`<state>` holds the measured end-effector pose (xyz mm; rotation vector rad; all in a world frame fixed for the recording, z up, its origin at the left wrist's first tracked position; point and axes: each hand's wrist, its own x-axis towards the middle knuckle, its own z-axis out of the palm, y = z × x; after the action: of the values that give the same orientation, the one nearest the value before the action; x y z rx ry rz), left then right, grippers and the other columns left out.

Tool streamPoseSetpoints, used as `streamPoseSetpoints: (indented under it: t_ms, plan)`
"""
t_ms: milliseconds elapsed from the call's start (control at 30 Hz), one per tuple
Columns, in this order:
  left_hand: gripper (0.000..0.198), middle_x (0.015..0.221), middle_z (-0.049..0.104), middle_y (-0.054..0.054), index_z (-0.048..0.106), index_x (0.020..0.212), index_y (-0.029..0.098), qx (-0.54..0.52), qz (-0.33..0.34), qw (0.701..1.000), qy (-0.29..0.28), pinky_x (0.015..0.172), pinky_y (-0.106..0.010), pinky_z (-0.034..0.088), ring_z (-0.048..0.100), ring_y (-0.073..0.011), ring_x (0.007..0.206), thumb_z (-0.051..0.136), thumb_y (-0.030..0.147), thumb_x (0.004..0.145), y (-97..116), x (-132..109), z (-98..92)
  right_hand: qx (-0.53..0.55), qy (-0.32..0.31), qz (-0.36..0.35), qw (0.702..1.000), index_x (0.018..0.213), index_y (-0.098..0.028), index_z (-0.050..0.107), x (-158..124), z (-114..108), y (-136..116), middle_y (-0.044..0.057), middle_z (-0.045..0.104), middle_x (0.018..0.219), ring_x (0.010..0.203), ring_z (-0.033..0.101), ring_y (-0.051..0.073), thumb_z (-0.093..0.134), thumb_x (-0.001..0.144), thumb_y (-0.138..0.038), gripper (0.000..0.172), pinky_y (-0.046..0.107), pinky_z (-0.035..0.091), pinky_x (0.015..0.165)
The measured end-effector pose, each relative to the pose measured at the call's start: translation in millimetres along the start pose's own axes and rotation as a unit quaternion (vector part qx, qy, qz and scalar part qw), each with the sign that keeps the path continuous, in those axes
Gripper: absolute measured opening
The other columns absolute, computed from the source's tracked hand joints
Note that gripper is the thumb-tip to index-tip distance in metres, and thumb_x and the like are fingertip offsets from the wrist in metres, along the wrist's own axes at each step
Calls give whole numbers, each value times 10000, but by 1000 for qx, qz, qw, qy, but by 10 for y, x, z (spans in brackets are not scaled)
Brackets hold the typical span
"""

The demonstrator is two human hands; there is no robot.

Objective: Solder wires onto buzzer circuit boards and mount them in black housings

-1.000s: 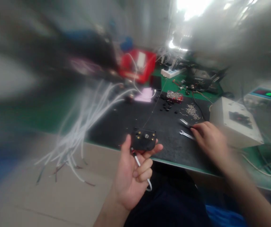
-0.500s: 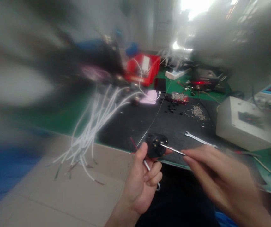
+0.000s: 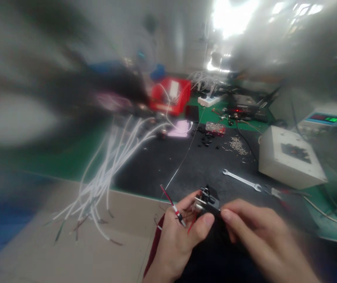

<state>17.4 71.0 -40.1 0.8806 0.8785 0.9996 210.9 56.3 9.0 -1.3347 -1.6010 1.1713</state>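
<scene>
My left hand [image 3: 180, 232] grips a small black part [image 3: 207, 200] with metal terminals, near the bench's front edge. Thin red and white wires [image 3: 173, 204] stick out from between its fingers. My right hand [image 3: 257, 234] comes in from the right with fingers pinched against the black part's right side. Whether it still holds a thin metal tool is hidden by the fingers. A silver spanner [image 3: 240, 180] lies on the black mat [image 3: 162, 157] just beyond my hands.
A bundle of white cables [image 3: 109, 165] hangs over the bench edge at left. A white box [image 3: 289, 157] stands at right, a red bin [image 3: 171, 94] at the back. Small black pieces [image 3: 206, 139] and metal pins [image 3: 238, 144] lie scattered on the mat.
Both hands have dropped lower and closer together. The black part has turned in my left hand, and my right hand's fingers have closed in on it.
</scene>
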Motion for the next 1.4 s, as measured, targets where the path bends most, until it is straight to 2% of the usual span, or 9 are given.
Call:
streamPoseSetpoints:
  t_ms: [167, 300, 433, 833, 967, 1067, 1133, 1267, 1400]
  plan:
    - [589, 1091, 799, -86, 709, 1325, 182, 51, 5, 999, -15, 923, -301, 577, 741, -251, 1024, 894, 390, 807, 111, 102, -37, 407, -148, 302, 849, 965, -162, 638, 88, -55, 179, -90, 407, 566, 428, 79, 15, 682, 986, -525, 366, 165, 86, 385]
    - [464, 997, 767, -85, 772, 1197, 162, 56, 3, 998, 25, 837, -253, 558, 704, -195, 923, 847, 462, 850, 160, 165, -8, 30, 43, 6, 999, 1106, -189, 667, 43, 10, 268, -3, 647, 744, 542, 519, 76, 658, 1026, -420, 245, 188, 395, 499]
    - [476, 901, 722, -85, 787, 1120, 150, 27, -1, 997, 76, 622, -196, 488, 648, -163, 793, 838, 529, 836, 155, 155, 54, -374, 154, -345, 847, 1209, -127, 655, -32, 28, 263, 42, 711, 871, 688, 657, 135, 673, 962, -79, 252, 267, 489, 591]
    - [470, 982, 779, -100, 773, 1164, 153, 35, 3, 999, 24, 874, -307, 540, 716, -230, 926, 857, 467, 823, 135, 122, 84, -384, 148, -386, 826, 1335, -36, 595, -74, 3, 208, 50, 630, 778, 628, 546, 147, 600, 936, 18, 402, 315, 399, 553]
    - [507, 1060, 807, -124, 738, 1216, 149, 59, 4, 998, 8, 930, -327, 557, 751, -260, 986, 874, 422, 811, 219, 116, 74, 7, 76, -75, 994, 1052, -179, 728, -89, -13, 130, -11, 544, 669, 529, 455, 85, 615, 1032, -256, 138, 224, 334, 473]
    - [527, 1073, 808, -128, 720, 1231, 134, 81, 9, 997, -12, 895, -304, 568, 751, -248, 968, 873, 418, 814, 285, 120, 72, 355, -87, 269, 891, 936, -160, 687, -54, -42, 68, -84, 311, 577, 450, 120, 31, 709, 963, -510, 352, 178, 111, 390]
    - [524, 1070, 805, -126, 723, 1229, 126, 88, 15, 996, -8, 907, -302, 562, 745, -246, 973, 862, 431, 826, 283, 131, 59, 385, -109, 294, 868, 959, -159, 671, -29, -38, 71, -95, 302, 567, 450, 91, 26, 696, 965, -551, 392, 170, 101, 395]
    - [431, 949, 766, -65, 768, 1120, 142, 59, 11, 998, 21, 813, -247, 529, 686, -175, 842, 829, 477, 855, 161, 158, 0, -67, 57, -102, 991, 1191, -178, 700, -25, -4, 206, 2, 627, 749, 614, 523, 86, 625, 1056, -322, 211, 213, 414, 577]
    - [393, 897, 719, -29, 775, 1101, 155, 37, -12, 999, 27, 778, -212, 499, 627, -127, 785, 833, 464, 865, 63, 164, -34, -399, 122, -399, 816, 1407, -18, 583, -58, -22, 364, 64, 679, 837, 687, 553, 149, 708, 919, -8, 503, 320, 413, 621]
